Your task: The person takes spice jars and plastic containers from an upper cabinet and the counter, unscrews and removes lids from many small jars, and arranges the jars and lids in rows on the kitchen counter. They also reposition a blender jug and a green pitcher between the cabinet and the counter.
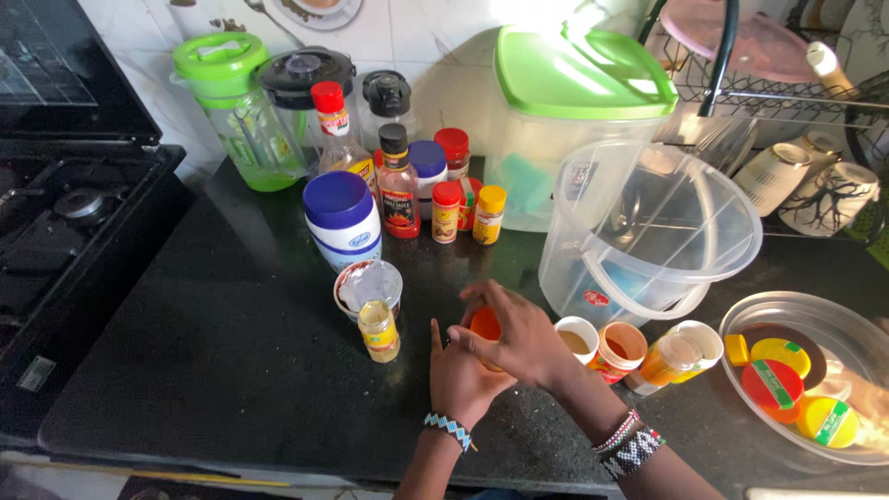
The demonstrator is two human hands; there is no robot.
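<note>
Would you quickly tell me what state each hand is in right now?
Left hand: closed around the lower part of the orange-capped jar.
Right hand: fingers curled over the jar's orange cap, gripping it from above.

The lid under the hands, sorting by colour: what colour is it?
Orange; the lid shows between both hands in the head view.

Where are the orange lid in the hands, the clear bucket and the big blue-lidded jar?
orange lid (pixel 483 323), head view, its top face.
clear bucket (pixel 732 243), head view, its rim.
blue-lidded jar (pixel 337 199), head view, its lid.
</note>
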